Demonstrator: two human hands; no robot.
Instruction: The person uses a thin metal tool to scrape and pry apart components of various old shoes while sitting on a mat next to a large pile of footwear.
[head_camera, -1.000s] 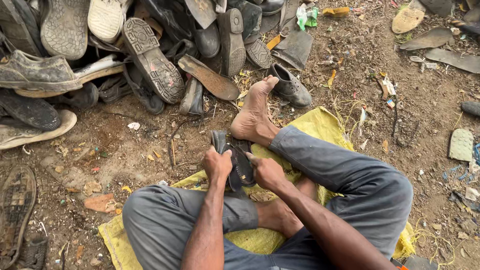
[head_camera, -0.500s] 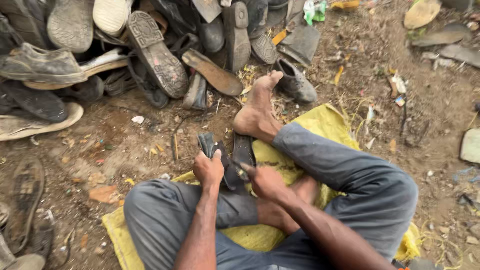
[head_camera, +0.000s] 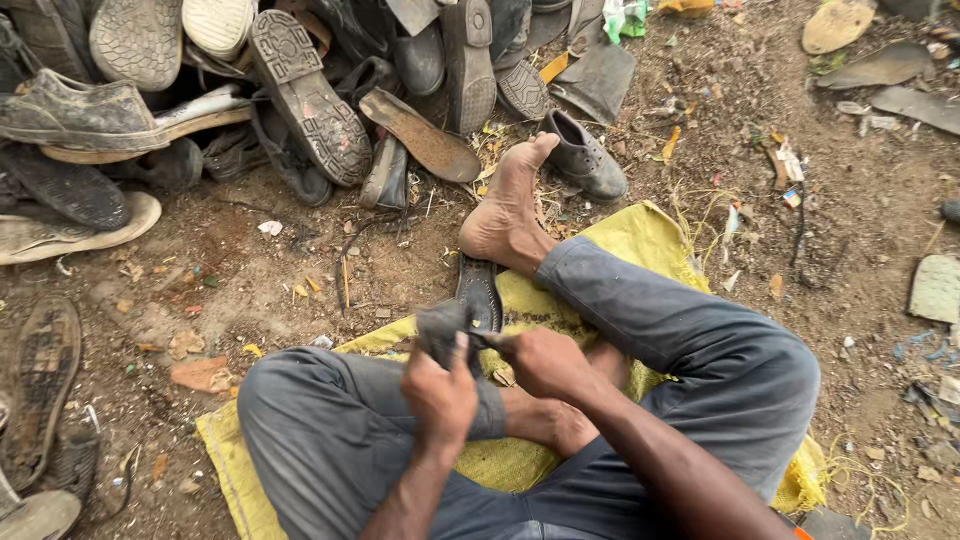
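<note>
**A:** Sitting cross-legged on a yellow woven sack (head_camera: 640, 235), the person works in front of the lap. What does each hand hold?

**B:** The left hand (head_camera: 440, 395) is closed around a dark, floppy piece of shoe upper (head_camera: 438, 328), gripped from below with the thumb over its near face. The right hand (head_camera: 545, 360) is curled shut, pinching the right edge of the same piece; whether it also holds a tool cannot be told.

**A:** Where is the shoe, and how does it lie?

**B:** A black shoe sole (head_camera: 481, 290) lies just beyond the hands on the sack. Its long axis runs near to far, one end toward the hands and the other pointing at the heel of the bare foot (head_camera: 505, 210). The upper stands roughly upright over its near end.

**A:** And beyond the foot?

**B:** A grey ankle shoe (head_camera: 585, 160) sits just right of the toes, opening upward. Farther left, a heap of worn shoes and soles (head_camera: 300, 90) covers the dirt, many sole-up. A loose brown insole (head_camera: 420, 135) slants at its near edge, its long axis running from upper left to lower right.
</note>
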